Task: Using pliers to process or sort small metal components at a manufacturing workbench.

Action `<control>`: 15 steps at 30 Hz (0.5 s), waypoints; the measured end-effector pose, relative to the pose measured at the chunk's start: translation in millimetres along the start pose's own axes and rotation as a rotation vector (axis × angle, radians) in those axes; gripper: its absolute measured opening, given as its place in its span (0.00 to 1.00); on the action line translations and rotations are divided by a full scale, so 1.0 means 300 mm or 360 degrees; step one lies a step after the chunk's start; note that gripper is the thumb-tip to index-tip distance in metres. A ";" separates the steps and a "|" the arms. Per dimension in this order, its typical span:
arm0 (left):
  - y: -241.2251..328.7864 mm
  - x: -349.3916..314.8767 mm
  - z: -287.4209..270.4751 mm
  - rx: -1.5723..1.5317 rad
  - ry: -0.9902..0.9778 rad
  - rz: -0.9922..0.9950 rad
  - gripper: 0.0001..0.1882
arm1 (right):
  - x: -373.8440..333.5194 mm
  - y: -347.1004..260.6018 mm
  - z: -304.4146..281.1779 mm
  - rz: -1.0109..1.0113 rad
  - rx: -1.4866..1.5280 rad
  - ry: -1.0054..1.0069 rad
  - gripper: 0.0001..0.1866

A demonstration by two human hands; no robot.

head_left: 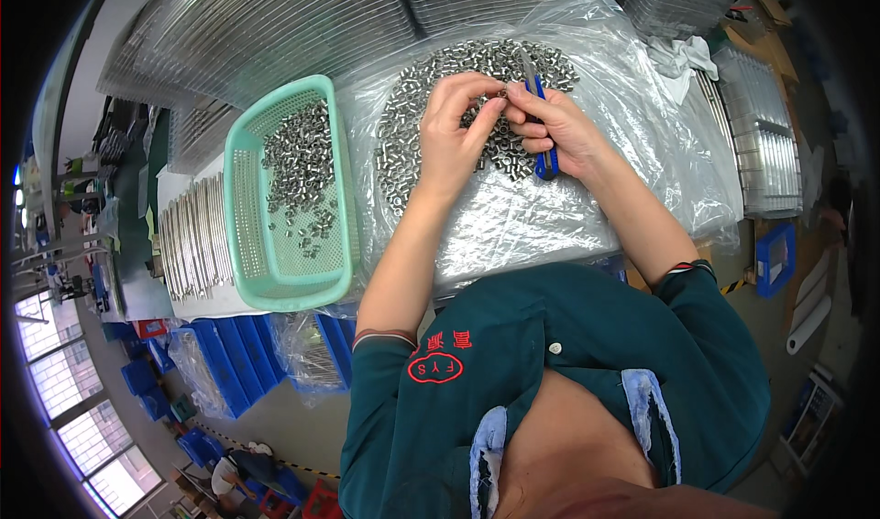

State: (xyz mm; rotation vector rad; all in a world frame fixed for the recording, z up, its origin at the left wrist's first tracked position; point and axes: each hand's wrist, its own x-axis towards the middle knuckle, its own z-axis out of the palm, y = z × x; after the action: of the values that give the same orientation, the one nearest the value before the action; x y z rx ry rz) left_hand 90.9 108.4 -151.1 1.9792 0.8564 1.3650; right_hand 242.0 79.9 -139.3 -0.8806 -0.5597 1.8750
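Note:
My right hand [570,132] is wrapped round a blue utility knife [547,163], its blade end pointing away from me. The thumb and forefinger of that hand meet my left fingertips. In a pinch, my left hand [451,132] holds a small metal sleeve [503,94], mostly covered by the fingers. Under both hands spreads a pile of short shiny metal sleeves [403,143] on clear plastic sheeting [541,221]. To the left stands a light green perforated basket [236,244] with many similar sleeves heaped in its far part.
Stacked clear plastic trays [302,24] line the far side. Left of the basket lie long metal rods [197,240]. More clear trays [759,139] and a white cloth [683,61] are at the right. Blue bins [234,359] stand below the table's left edge. Another person [234,478] is at lower left.

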 end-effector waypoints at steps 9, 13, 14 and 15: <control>0.003 -0.005 0.001 -0.0062 -0.0026 -0.0103 0.09 | 0.007 0.006 -0.012 0.0039 0.0025 -0.0062 0.10; -0.009 0.002 -0.010 -0.0889 0.0294 -0.0495 0.11 | -0.003 -0.003 0.012 0.0032 -0.0010 -0.0136 0.17; -0.015 0.012 -0.034 -0.0873 0.0310 -0.0491 0.11 | -0.004 -0.003 0.008 0.0041 -0.0013 -0.0156 0.17; -0.020 0.026 -0.071 -0.1069 0.0671 -0.0473 0.14 | -0.005 -0.004 0.003 0.0019 -0.0028 -0.0131 0.17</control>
State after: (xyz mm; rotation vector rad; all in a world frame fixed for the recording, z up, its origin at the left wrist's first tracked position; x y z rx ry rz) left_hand 71.8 120.5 -144.5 1.0357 0.7025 1.6366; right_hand 242.5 79.2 -137.5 -0.8227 -0.6235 1.9264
